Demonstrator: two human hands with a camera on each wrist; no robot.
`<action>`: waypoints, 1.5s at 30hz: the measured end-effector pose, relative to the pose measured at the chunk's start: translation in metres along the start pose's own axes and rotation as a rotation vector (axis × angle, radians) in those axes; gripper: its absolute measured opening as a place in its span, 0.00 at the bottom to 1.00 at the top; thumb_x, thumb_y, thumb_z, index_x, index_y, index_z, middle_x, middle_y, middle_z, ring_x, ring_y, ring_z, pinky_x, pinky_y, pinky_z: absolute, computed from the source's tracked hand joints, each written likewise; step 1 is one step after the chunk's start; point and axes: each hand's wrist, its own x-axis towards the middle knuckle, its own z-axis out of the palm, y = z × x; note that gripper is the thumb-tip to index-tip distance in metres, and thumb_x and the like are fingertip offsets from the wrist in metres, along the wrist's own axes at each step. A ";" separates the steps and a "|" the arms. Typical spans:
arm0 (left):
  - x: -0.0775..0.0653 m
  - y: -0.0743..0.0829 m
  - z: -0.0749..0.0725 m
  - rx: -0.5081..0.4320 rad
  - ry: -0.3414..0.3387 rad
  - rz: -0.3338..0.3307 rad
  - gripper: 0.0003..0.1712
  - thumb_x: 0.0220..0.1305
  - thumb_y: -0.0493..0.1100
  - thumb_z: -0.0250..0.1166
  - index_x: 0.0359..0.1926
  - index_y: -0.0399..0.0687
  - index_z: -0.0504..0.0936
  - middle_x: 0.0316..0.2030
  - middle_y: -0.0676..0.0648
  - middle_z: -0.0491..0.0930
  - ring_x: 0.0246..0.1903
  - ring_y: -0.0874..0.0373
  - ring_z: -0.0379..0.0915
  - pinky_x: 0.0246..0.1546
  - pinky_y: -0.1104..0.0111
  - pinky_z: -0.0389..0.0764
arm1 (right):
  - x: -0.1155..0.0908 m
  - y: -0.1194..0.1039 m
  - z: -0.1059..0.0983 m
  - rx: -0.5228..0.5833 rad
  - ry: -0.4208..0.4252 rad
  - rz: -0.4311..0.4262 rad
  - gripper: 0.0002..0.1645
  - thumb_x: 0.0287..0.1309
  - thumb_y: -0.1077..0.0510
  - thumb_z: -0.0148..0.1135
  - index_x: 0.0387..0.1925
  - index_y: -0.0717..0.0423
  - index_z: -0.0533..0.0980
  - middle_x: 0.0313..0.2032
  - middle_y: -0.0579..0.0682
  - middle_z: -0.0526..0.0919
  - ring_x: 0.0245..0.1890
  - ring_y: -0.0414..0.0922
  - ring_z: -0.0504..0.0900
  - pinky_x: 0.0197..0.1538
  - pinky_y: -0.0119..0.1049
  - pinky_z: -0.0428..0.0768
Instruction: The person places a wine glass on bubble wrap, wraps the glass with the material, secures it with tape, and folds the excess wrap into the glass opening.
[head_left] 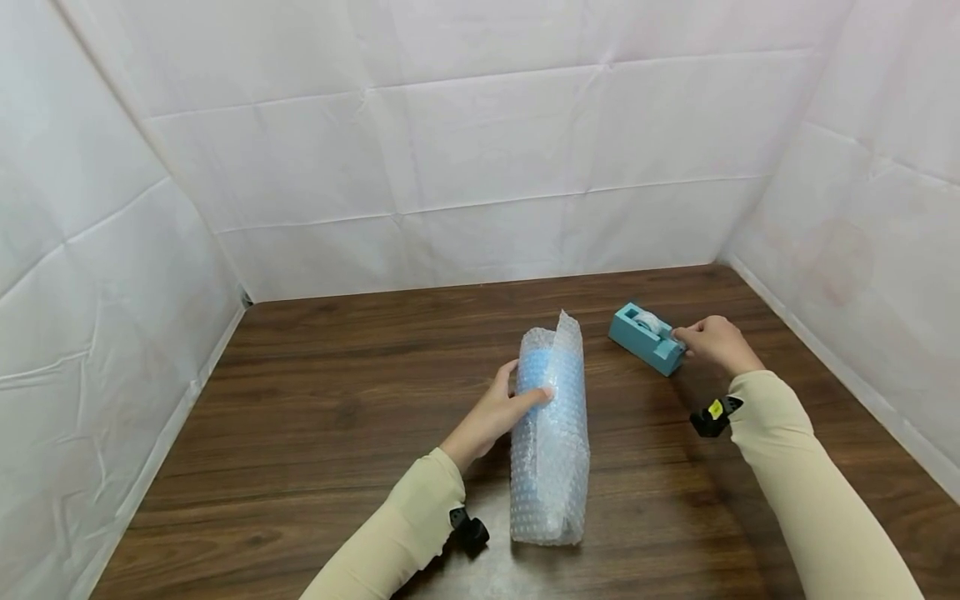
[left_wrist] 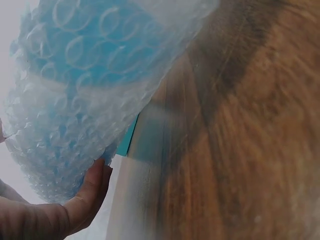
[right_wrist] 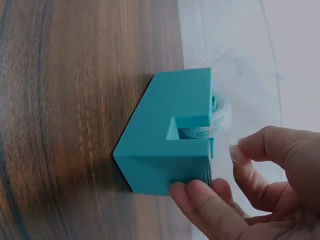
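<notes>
A bubble-wrapped bundle (head_left: 562, 450) with something blue inside lies lengthwise on the table, a loose flap of wrap standing up at its far end. My left hand (head_left: 493, 418) holds it from the left, thumb over the wrap's overlapping edge and fingers round the side. To its right is a teal tape dispenser (head_left: 640, 340) carrying a roll of clear tape (right_wrist: 222, 117). At the dispenser's cutter end, my right hand (head_left: 717, 343) pinches the tape end between thumb and index finger. Its other fingers (right_wrist: 202, 195) rest against the dispenser's front face in the right wrist view.
The dark wooden table (head_left: 337, 400) is bordered by white sheeting (head_left: 465, 150) at the back and both sides. Black wrist cameras are strapped over both pale sleeves (head_left: 787, 450).
</notes>
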 end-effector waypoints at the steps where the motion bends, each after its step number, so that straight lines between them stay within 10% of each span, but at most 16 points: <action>1: 0.000 0.000 0.000 0.003 -0.001 0.000 0.50 0.62 0.58 0.62 0.75 0.53 0.44 0.66 0.35 0.60 0.59 0.43 0.68 0.56 0.49 0.73 | 0.000 0.000 -0.001 -0.006 0.006 -0.005 0.35 0.69 0.44 0.44 0.52 0.77 0.73 0.49 0.72 0.78 0.50 0.63 0.77 0.49 0.56 0.75; 13: -0.001 -0.002 0.002 0.002 -0.001 0.002 0.50 0.61 0.57 0.63 0.75 0.53 0.45 0.67 0.36 0.59 0.61 0.43 0.67 0.57 0.49 0.72 | 0.003 0.027 -0.002 0.049 0.029 -0.005 0.35 0.68 0.43 0.46 0.45 0.74 0.79 0.40 0.64 0.85 0.41 0.51 0.80 0.39 0.39 0.77; 24: -0.004 0.000 0.000 -0.005 0.001 -0.002 0.50 0.62 0.58 0.63 0.75 0.53 0.44 0.68 0.36 0.57 0.62 0.42 0.65 0.58 0.49 0.71 | 0.011 0.035 0.006 0.651 -0.208 0.050 0.37 0.70 0.54 0.51 0.64 0.82 0.54 0.34 0.46 0.82 0.36 0.34 0.86 0.51 0.29 0.79; 45: -0.004 -0.002 0.000 0.001 -0.025 0.004 0.50 0.62 0.59 0.62 0.75 0.54 0.43 0.71 0.35 0.50 0.67 0.38 0.57 0.61 0.46 0.68 | 0.007 0.052 0.012 0.628 -0.235 -0.027 0.26 0.72 0.56 0.46 0.55 0.79 0.62 0.41 0.51 0.78 0.40 0.36 0.86 0.54 0.32 0.78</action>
